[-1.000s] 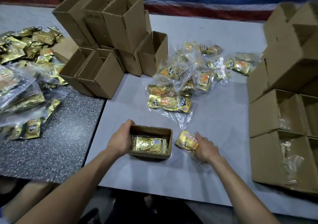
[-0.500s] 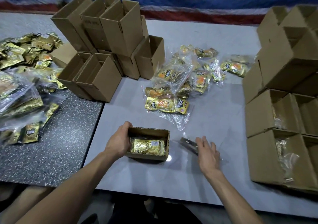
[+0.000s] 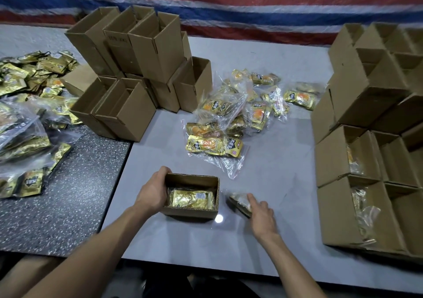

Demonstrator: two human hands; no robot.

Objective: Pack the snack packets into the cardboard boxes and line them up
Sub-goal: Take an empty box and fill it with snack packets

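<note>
Cardboard box (image 3: 190, 211): left hand (image 3: 152, 193) clasps its wall in a steadying grip; right hand (image 3: 259, 213) pinches a packet (image 3: 237, 202) just beside it.

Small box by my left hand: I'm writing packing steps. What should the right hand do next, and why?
Probably move the blurred packet left into the small box. The left hand grips the box's wall; one gold packet lies inside with room above, and the right hand touches the blurred packet just beside it.
</note>
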